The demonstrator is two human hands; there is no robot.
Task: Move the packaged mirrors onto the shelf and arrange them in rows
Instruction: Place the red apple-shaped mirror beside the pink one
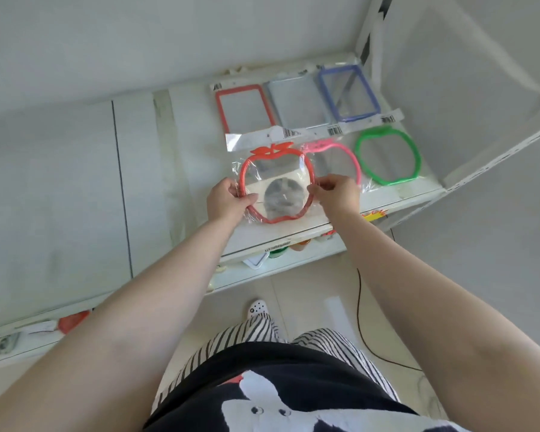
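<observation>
A red apple-shaped mirror point(273, 169) in clear plastic lies on the white shelf point(197, 169), left end of the front row. My left hand point(228, 199) pinches its left rim and my right hand point(335, 191) pinches its right rim. To its right lie a pink apple-shaped mirror point(340, 154) and a green apple-shaped mirror point(387, 157). Behind them is a row of rectangular packaged mirrors: a red-framed one point(245, 109), a pale grey one point(296, 102) and a blue-framed one point(348, 92).
The shelf's white upright point(496, 151) stands at the right end. A lower shelf point(278, 263) holds more small goods. The shelf surface stretches bare to the left. A black cable point(360, 322) runs over the tiled floor by my feet.
</observation>
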